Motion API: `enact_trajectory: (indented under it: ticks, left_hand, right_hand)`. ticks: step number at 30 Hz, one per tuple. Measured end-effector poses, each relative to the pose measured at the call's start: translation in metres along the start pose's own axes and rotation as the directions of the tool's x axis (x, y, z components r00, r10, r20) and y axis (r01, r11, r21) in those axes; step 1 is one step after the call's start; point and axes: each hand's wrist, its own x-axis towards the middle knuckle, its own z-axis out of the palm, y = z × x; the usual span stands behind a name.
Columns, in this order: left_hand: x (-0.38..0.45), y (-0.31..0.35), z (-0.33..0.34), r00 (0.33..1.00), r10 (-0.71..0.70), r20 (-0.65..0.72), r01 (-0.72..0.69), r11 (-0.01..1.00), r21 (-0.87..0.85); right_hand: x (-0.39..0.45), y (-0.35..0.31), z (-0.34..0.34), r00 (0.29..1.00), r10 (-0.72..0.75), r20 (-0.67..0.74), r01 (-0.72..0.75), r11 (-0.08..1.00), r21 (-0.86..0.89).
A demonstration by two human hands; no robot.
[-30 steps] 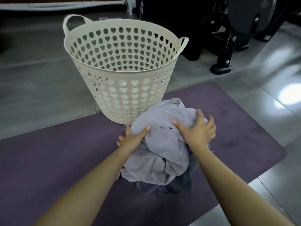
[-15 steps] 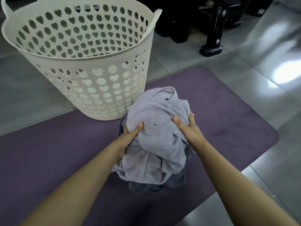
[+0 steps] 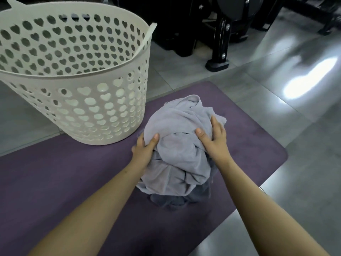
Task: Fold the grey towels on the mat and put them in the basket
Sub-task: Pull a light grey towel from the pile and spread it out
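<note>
We see a crumpled heap of grey towels [image 3: 180,150] on the purple mat [image 3: 64,182], near its right end, just right of and in front of the basket [image 3: 88,108]. The heap's long axis runs roughly from us away toward the far edge of the mat, slightly tilted right; no clear pointing end, it is a bunched mound. Count: we make out two towels, a light grey towel [image 3: 177,157] on top and a darker grey towel [image 3: 180,200] under it, poking out at the near side; more could be hidden inside, we cannot tell.

Left hand [image 3: 144,150] grips the left side of the light towel, thumb on top, fingers curled under the fabric. Right hand [image 3: 215,139] lies on the right side of the heap, thumb spread, fingers curved down over the cloth and pressing into it; fingertips partly buried, so whether they pinch a fold we cannot tell for sure.

One basket, cream plastic with heart-shaped holes, two handles, upright, its near base on the mat edge. One mat. Grey tiled floor [image 3: 304,145] around it, black equipment legs [image 3: 219,58] at the far side.
</note>
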Motion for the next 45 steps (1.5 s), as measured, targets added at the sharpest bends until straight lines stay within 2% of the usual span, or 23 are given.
enact_trajectory:
  ticks: [2, 6, 11, 14, 17, 22, 24, 27, 33, 36, 40, 42, 45]
  left_hand:
    - [-0.006, 0.000, -0.011, 0.998, 0.053, -0.039, -0.050, 0.997, 0.058]
    - [-0.020, 0.019, -0.035, 0.993, 0.110, 0.052, -0.113, 0.992, 0.061]
    - [-0.048, 0.076, -0.078, 0.965, 0.249, 0.077, -0.254, 0.965, 0.069]
    - [-0.075, 0.107, -0.119, 0.946, 0.313, 0.081, -0.323, 0.917, 0.235]
    - [-0.104, 0.129, -0.164, 0.943, 0.313, 0.114, -0.333, 0.884, 0.329]
    - [-0.164, 0.153, -0.238, 0.961, 0.276, 0.021, -0.265, 0.895, 0.359]
    - [-0.185, 0.160, -0.267, 0.960, 0.279, -0.036, -0.237, 0.870, 0.433]
    - [-0.215, 0.166, -0.308, 0.952, 0.288, -0.104, -0.184, 0.809, 0.558]
    - [-0.263, 0.167, -0.385, 0.911, 0.287, -0.296, -0.045, 0.783, 0.621]
    - [-0.263, 0.147, -0.413, 0.891, 0.288, -0.351, -0.013, 0.790, 0.613]
    - [-0.251, 0.108, -0.441, 0.820, 0.369, -0.437, -0.035, 0.795, 0.606]
    - [-0.240, 0.082, -0.448, 0.830, 0.335, -0.446, -0.020, 0.817, 0.576]
    - [-0.222, 0.037, -0.446, 0.894, 0.247, -0.373, -0.003, 0.837, 0.547]
  right_hand:
    - [-0.011, -0.002, 0.004, 0.996, -0.088, -0.030, 0.088, 0.996, 0.001]
    - [-0.017, -0.009, 0.013, 0.965, -0.252, -0.065, 0.249, 0.967, -0.051]
    - [-0.022, -0.042, 0.013, 0.968, -0.225, -0.114, 0.224, 0.974, -0.021]
    - [-0.030, -0.074, 0.012, 0.960, -0.279, 0.009, 0.279, 0.960, 0.003]
    - [-0.038, -0.110, 0.017, 0.937, -0.325, 0.125, 0.326, 0.945, 0.014]
    - [-0.057, -0.174, 0.049, 0.910, -0.398, 0.118, 0.390, 0.917, 0.085]
    - [-0.069, -0.197, 0.064, 0.893, -0.430, 0.131, 0.417, 0.902, 0.114]
    - [-0.089, -0.227, 0.086, 0.853, -0.490, 0.180, 0.476, 0.871, 0.119]
    - [-0.122, -0.279, 0.146, 0.754, -0.578, 0.311, 0.567, 0.812, 0.135]
    - [-0.126, -0.288, 0.188, 0.747, -0.566, 0.349, 0.559, 0.819, 0.131]
    - [-0.122, -0.286, 0.244, 0.705, -0.565, 0.429, 0.581, 0.807, 0.108]
    - [-0.118, -0.278, 0.269, 0.693, -0.539, 0.479, 0.597, 0.802, 0.039]
    - [-0.115, -0.248, 0.297, 0.686, -0.456, 0.568, 0.606, 0.790, -0.097]
